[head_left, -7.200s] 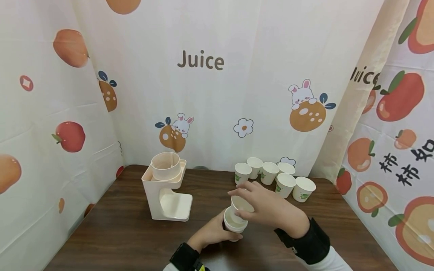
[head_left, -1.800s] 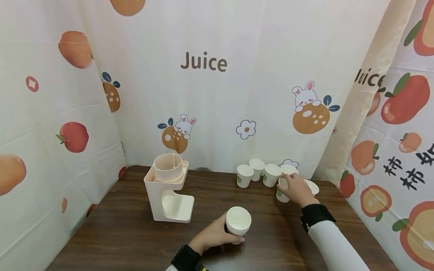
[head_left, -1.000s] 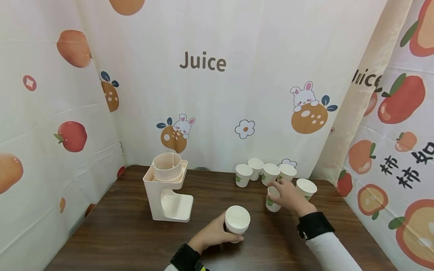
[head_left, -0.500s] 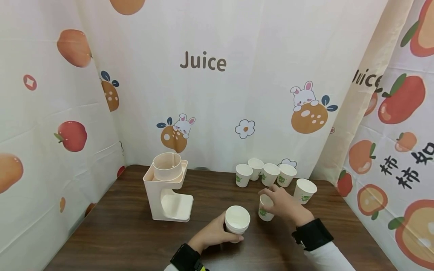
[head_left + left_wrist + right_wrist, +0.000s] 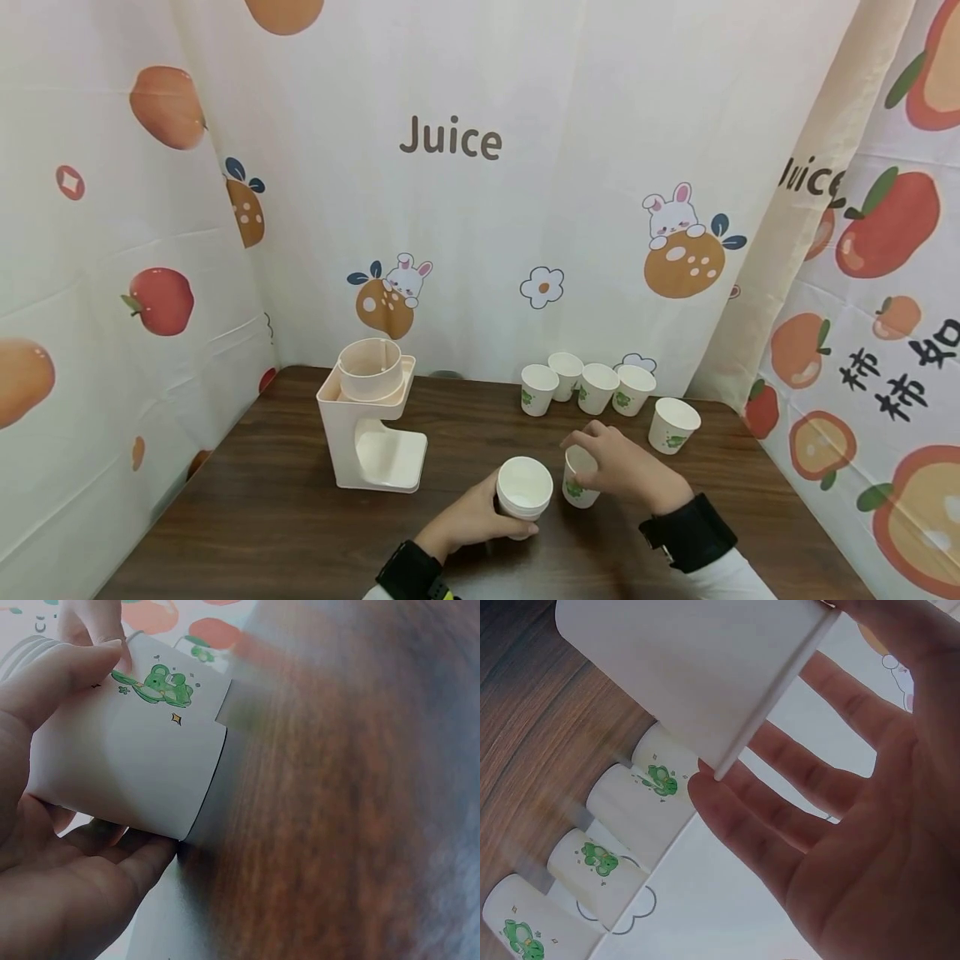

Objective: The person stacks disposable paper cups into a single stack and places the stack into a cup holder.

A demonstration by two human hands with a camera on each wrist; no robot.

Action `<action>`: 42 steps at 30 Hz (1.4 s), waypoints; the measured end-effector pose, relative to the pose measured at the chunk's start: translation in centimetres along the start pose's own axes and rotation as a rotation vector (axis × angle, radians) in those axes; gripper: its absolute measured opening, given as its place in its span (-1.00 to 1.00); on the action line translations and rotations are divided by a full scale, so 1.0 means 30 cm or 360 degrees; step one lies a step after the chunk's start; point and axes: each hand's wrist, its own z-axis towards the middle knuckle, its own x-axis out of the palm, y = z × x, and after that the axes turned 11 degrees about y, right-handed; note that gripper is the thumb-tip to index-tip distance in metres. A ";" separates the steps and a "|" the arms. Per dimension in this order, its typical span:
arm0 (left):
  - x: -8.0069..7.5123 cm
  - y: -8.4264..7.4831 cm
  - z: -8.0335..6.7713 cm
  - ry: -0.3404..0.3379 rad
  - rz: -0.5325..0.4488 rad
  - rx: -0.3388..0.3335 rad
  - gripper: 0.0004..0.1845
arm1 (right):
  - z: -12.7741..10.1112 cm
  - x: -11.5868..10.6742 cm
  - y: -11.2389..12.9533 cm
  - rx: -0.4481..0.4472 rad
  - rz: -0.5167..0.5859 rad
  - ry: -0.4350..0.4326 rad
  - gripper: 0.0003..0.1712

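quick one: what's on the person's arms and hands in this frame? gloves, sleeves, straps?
No gloves: both hands are bare. The right hand has a wide black band at the wrist over a white long sleeve. The left hand has a similar black wrist band, with a small yellow-green mark at its edge.

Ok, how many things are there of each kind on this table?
Loose paper cups: 5
Held paper cup, in right hand: 1
Nested cup stack, in left hand: 1
Cream cup stand: 1
Total: 8

Cream cup dispenser [image 5: 372,417] on brown table [image 5: 285,508], fruit-print "Juice" curtain [image 5: 450,137] behind.
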 end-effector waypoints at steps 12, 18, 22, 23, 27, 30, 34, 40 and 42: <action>-0.004 0.005 -0.001 0.0021 -0.0014 0.0065 -0.14 | -0.020 -0.024 0.039 -0.0108 -0.0052 -0.0062 -0.59; -0.002 0.008 0.001 0.0012 -0.0002 0.0072 -0.15 | -0.040 -0.061 0.088 -0.0159 -0.0169 -0.0271 -0.61; -0.003 0.009 0.005 0.0015 0.0003 0.0073 -0.16 | -0.050 -0.082 0.116 -0.0230 -0.0273 -0.0430 -0.62; -0.003 0.009 0.005 0.0017 0.0002 0.0072 -0.16 | -0.053 -0.087 0.123 -0.0246 -0.0286 -0.0457 -0.63; -0.005 0.011 0.006 0.0040 -0.0019 0.0073 -0.17 | -0.063 -0.102 0.150 -0.0288 -0.0293 -0.0516 -0.61; -0.005 0.013 0.007 0.0053 -0.0033 0.0082 -0.17 | -0.068 -0.109 0.168 -0.0319 -0.0299 -0.0541 -0.59; -0.004 0.014 0.008 0.0059 -0.0041 0.0091 -0.19 | -0.071 -0.117 0.190 -0.0367 -0.0329 -0.0571 -0.57; -0.003 0.013 0.008 0.0050 -0.0030 0.0086 -0.21 | -0.070 -0.125 0.222 -0.0443 -0.0311 -0.0593 -0.57; -0.004 0.013 0.008 0.0042 -0.0018 0.0080 -0.21 | -0.066 -0.124 0.234 -0.0467 -0.0298 -0.0585 -0.56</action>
